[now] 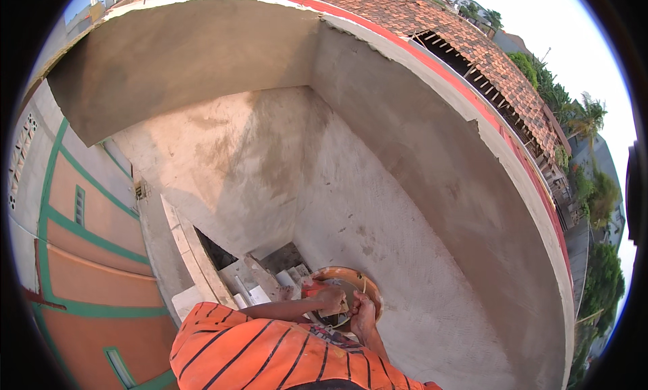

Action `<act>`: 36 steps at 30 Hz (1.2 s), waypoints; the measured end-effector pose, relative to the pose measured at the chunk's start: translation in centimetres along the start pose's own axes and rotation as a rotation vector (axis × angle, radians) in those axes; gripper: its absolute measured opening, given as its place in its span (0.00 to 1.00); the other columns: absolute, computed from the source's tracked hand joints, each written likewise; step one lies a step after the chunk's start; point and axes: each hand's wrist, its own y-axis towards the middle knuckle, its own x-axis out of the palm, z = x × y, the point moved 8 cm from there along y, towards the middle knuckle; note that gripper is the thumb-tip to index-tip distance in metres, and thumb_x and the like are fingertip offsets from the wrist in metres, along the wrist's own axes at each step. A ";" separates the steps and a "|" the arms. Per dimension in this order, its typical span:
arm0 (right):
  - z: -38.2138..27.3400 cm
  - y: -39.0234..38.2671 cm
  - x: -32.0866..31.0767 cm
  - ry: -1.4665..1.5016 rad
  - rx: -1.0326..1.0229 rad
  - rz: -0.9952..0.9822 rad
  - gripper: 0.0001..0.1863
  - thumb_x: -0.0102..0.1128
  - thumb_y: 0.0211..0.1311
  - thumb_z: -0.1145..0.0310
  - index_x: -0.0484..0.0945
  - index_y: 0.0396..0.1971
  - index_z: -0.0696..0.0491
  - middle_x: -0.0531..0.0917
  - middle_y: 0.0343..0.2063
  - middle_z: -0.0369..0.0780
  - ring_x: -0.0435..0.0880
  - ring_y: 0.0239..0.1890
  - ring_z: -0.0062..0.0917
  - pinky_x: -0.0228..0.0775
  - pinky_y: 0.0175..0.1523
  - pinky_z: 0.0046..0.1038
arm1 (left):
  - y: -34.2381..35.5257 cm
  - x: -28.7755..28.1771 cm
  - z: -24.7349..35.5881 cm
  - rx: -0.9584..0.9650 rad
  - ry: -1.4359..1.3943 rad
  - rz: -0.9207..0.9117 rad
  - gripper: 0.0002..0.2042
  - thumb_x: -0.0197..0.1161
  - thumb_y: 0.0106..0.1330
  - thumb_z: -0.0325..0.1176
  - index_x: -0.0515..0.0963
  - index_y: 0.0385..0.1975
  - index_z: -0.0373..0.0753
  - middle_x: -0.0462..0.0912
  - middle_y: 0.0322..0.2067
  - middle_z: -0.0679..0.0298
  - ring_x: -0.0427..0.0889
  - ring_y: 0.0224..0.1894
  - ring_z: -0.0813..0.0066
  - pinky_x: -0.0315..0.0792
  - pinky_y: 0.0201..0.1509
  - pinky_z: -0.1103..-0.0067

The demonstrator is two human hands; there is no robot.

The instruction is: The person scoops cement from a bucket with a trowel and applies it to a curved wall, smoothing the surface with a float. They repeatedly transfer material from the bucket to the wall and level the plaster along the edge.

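Note:
A round orange-brown bucket (pixel 375 297) is in front of my body at the lower middle, with dark grey contents partly visible inside. Over its left part, my left hand (pixel 331 298) is closed, with a small tan piece showing just beneath the fingers; its kind is unclear. My right hand (pixel 364 313) reaches over the bucket's near right side, its fingers bent closed close to the left hand. Whatever it grips, if anything, is too small to make out. Red material (pixel 312 287) shows beside the left hand at the bucket's rim.
Grey plastered walls (pixel 432 140) meet in a corner ahead, topped by a pale ledge with a red stripe (pixel 466 96). Long boards (pixel 192 251) lie left of a dark opening (pixel 214 249). White pieces (pixel 258 295) lie left of the bucket. An orange-and-green building (pixel 94 268) stands at left.

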 end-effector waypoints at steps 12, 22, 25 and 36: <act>-2.4 -3.8 6.2 -0.037 -0.016 -0.141 0.09 0.64 0.62 0.62 0.71 0.32 0.43 0.63 0.20 0.25 0.61 0.23 0.14 0.55 0.31 0.22 | 2.7 4.8 1.9 0.033 0.040 -0.221 0.22 0.66 0.55 0.37 0.82 0.51 0.38 0.83 0.49 0.51 0.81 0.54 0.59 0.72 0.60 0.68; -2.5 -4.4 8.5 -0.021 0.004 -0.136 0.09 0.64 0.62 0.63 0.70 0.30 0.43 0.64 0.21 0.26 0.61 0.23 0.14 0.55 0.32 0.22 | 5.0 1.7 -0.6 -0.006 -0.048 -0.146 0.23 0.69 0.54 0.38 0.81 0.51 0.37 0.84 0.49 0.51 0.81 0.54 0.61 0.72 0.60 0.69; -2.4 -4.7 9.8 -0.008 0.027 -0.162 0.09 0.63 0.62 0.63 0.70 0.30 0.43 0.64 0.21 0.26 0.61 0.22 0.14 0.54 0.31 0.22 | 4.4 -0.1 -2.5 -0.039 -0.095 -0.081 0.24 0.69 0.53 0.38 0.81 0.51 0.36 0.84 0.48 0.51 0.81 0.54 0.61 0.72 0.60 0.70; -0.9 -0.2 5.6 0.008 0.035 -0.088 0.11 0.62 0.61 0.59 0.68 0.27 0.41 0.64 0.19 0.25 0.61 0.21 0.16 0.55 0.30 0.24 | -2.3 -6.8 -8.6 -0.018 -0.545 0.298 0.25 0.72 0.52 0.38 0.81 0.51 0.36 0.84 0.48 0.52 0.81 0.54 0.63 0.71 0.60 0.71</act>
